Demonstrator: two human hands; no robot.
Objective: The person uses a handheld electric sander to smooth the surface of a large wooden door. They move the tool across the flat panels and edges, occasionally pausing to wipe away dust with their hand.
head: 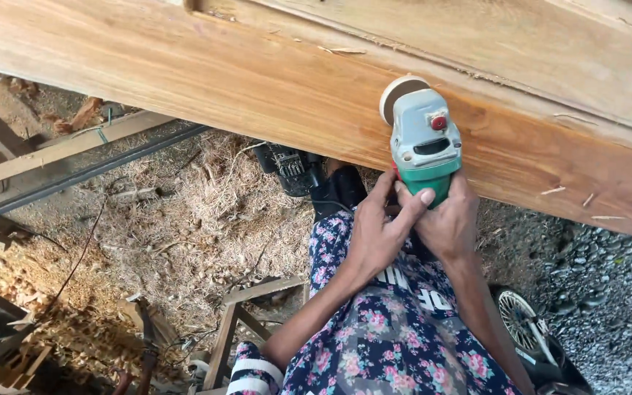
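Note:
A grey and green angle grinder (424, 140) with a round sanding disc (399, 93) lies flat on a wide wooden plank (243, 80). My left hand (378, 230) grips the green rear handle from the left, thumb across it. From the right, my right hand (449, 219) wraps the same handle. The disc touches the plank's face near its raised upper board (521, 44). My floral-patterned clothing (382, 329) fills the lower middle.
Wood shavings (184, 219) cover the ground below the plank. A dark power tool (290, 167) lies under the plank's edge. Wooden frames (235, 322) and a long beam (60, 150) stand at left. Gravel (608, 292) and a small wheel (521, 318) are at right.

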